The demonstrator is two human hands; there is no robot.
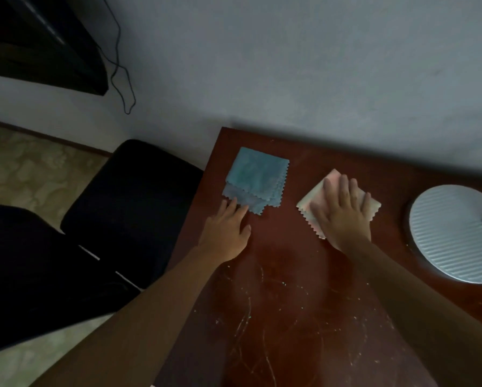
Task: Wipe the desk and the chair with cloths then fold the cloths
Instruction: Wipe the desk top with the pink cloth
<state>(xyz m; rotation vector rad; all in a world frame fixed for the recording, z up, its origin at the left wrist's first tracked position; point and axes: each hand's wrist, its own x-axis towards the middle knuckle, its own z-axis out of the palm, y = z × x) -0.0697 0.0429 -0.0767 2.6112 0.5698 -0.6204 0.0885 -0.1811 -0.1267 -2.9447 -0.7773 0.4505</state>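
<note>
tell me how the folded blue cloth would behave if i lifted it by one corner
The blue cloth would probably go floppy: it is thin fabric, and its stacked zigzag edges already sit unevenly, so the layers would likely fall open. It looks light for its size. Pushed flat on the desk, as the left hand could do, it might bunch instead of sliding whole.

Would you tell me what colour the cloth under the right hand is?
Pale pink and cream, with zigzag edges, seen in the head view: the cloth.
</note>
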